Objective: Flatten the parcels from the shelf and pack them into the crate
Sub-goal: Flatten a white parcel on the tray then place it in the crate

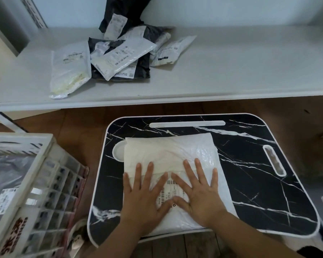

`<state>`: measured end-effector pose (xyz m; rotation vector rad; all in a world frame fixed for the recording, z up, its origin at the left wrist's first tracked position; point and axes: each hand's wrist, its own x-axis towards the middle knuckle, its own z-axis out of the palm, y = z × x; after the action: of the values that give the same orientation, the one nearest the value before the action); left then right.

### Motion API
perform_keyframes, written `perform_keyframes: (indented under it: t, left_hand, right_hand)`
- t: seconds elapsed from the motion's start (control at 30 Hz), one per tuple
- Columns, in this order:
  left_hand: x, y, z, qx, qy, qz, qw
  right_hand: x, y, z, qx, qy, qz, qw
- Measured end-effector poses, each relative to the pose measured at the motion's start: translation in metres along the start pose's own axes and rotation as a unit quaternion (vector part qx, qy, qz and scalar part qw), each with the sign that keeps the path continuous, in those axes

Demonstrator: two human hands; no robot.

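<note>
On black lap table: one white parcel, pressed flat under left hand and right hand, fingers spread wide. At eleven o'clock, shelf with piled parcels; at eight, one crate.

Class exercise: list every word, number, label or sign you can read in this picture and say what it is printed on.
None can be quoted with certainty.
White parcel label, between both hands: barcode and digits, too blurred.
Shelf parcels: barcodes and print, too small.
Crate side: red characters, blurred.
Label inside crate: unreadable.
</note>
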<state>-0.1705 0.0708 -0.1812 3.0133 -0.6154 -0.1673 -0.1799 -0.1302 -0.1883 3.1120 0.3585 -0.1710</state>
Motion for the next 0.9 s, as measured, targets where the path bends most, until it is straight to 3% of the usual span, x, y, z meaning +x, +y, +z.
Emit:
perform_keyframes:
  t: [0.33, 0.53, 0.6, 0.77, 0.9]
  left_hand:
    - [0.001, -0.003, 0.004, -0.025, 0.013, 0.001, 1.000]
    - [0.048, -0.002, -0.027, -0.051, 0.122, -0.037, 0.990]
    - [0.069, -0.001, -0.029, -0.032, 0.099, -0.049, 0.993]
    - [0.083, -0.006, -0.003, -0.009, 0.060, -0.034, 0.998]
    - [0.088, -0.006, 0.002, -0.022, 0.059, -0.043, 0.997]
  right_hand:
    - [-0.004, -0.001, -0.003, 0.041, 0.006, -0.002, 0.999]
    - [0.045, -0.012, -0.034, 0.089, 0.127, 0.137, 0.978]
    - [0.065, -0.010, -0.037, 0.061, 0.124, 0.151, 0.979]
    - [0.086, -0.005, -0.013, 0.026, 0.073, -0.013, 0.997]
    - [0.093, 0.003, -0.009, 0.040, 0.046, -0.017, 0.998]
